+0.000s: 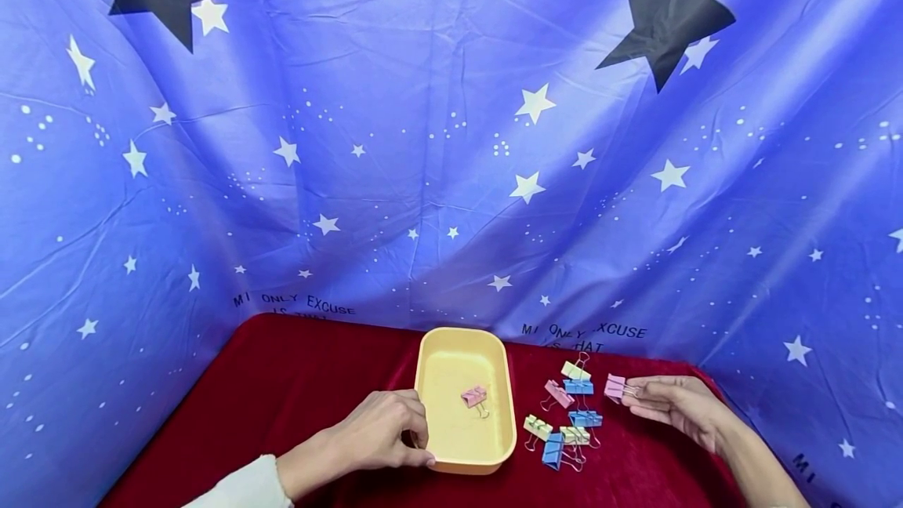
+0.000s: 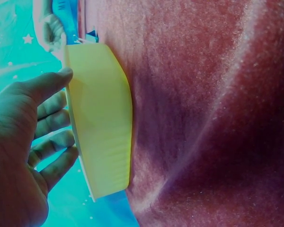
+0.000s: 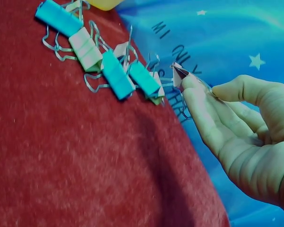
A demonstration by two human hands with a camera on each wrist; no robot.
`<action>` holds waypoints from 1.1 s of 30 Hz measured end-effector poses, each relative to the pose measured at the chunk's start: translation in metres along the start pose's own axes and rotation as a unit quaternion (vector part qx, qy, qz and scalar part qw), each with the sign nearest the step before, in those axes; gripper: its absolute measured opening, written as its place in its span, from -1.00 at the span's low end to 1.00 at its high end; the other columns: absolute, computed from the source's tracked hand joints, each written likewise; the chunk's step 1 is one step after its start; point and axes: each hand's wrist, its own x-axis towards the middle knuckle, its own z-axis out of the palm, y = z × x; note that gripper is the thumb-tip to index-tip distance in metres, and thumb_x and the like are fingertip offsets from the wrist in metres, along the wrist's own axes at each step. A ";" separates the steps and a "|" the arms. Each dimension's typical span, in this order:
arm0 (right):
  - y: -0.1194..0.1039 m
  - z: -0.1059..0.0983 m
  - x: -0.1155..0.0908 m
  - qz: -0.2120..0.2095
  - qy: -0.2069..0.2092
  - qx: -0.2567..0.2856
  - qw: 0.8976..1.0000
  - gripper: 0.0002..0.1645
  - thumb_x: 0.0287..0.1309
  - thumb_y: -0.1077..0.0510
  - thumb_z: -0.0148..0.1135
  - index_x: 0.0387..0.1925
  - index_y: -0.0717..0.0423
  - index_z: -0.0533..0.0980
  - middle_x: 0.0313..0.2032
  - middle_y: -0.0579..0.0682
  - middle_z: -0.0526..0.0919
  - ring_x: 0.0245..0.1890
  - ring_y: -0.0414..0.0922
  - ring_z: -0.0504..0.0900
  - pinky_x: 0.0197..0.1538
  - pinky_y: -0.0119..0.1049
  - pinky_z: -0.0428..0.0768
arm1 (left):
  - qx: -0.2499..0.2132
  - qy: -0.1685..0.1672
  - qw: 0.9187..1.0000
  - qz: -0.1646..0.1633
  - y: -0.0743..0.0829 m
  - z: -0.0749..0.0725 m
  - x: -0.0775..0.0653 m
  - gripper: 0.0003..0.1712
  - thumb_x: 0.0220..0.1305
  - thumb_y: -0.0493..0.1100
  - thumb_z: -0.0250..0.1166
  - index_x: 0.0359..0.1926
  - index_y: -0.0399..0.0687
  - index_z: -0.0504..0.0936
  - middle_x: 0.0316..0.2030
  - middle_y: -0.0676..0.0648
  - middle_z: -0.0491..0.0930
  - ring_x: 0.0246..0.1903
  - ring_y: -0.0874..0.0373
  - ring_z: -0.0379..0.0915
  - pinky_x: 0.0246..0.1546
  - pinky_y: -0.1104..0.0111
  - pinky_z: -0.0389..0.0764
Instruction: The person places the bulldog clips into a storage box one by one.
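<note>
while in right hand, pink clip

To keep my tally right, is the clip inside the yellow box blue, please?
No, the clip in the yellow box is pink.

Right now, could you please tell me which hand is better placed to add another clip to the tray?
Likely the right hand: it pinches a pink clip near the loose clips, while the left hand holds the tray.

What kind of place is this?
Probably a small tabletop work corner: a blue, star-printed sheet hangs around a table covered in dark red velvety cloth, with a yellow rectangular tub on it.
</note>
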 end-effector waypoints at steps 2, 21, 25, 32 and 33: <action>-0.003 0.005 0.002 -0.004 0.005 -0.005 1.000 -0.48 0.74 0.38 -0.13 0.13 0.10 0.79 0.07 0.09 0.91 0.11 -0.05 0.92 0.26 -0.16 0.80 | 0.001 0.000 1.000 0.000 0.000 0.000 0.000 -0.70 0.17 0.16 0.72 -0.52 0.30 0.78 -0.48 0.37 0.64 -0.32 0.57 0.41 -0.28 0.78 0.32; -0.017 0.081 0.045 -0.007 0.029 -0.048 0.998 -0.64 0.59 0.45 0.11 0.20 0.33 0.73 0.04 0.16 0.89 0.04 -0.03 0.93 0.19 -0.13 0.83 | 0.000 -0.009 1.000 -0.009 0.001 -0.002 0.001 -0.71 0.18 0.16 0.72 -0.51 0.30 0.79 -0.48 0.37 0.64 -0.31 0.58 0.42 -0.28 0.78 0.34; -0.019 0.095 0.055 -0.001 0.043 -0.066 0.997 -0.65 0.56 0.45 0.15 0.19 0.37 0.73 -0.02 0.17 0.90 -0.02 -0.06 0.94 0.14 -0.17 0.84 | 0.004 -0.008 1.000 -0.009 0.001 -0.001 0.000 -0.70 0.17 0.17 0.72 -0.51 0.30 0.78 -0.48 0.38 0.63 -0.32 0.58 0.41 -0.29 0.79 0.31; -0.019 0.119 0.072 -0.005 0.036 -0.089 0.995 -0.61 0.60 0.40 0.14 0.28 0.59 0.60 -0.03 0.21 0.90 -0.06 -0.07 0.95 0.13 -0.16 0.85 | 0.007 -0.009 1.000 -0.007 0.001 -0.002 0.001 -0.69 0.18 0.19 0.72 -0.51 0.29 0.78 -0.49 0.37 0.63 -0.34 0.59 0.37 -0.31 0.79 0.30; -0.019 0.123 0.074 -0.004 0.037 -0.092 0.995 -0.60 0.61 0.40 0.14 0.29 0.61 0.59 -0.04 0.21 0.90 -0.07 -0.07 0.95 0.12 -0.16 0.85 | 0.008 -0.010 1.000 -0.008 0.001 -0.002 0.001 -0.69 0.18 0.19 0.71 -0.52 0.30 0.78 -0.49 0.37 0.63 -0.34 0.59 0.37 -0.31 0.79 0.30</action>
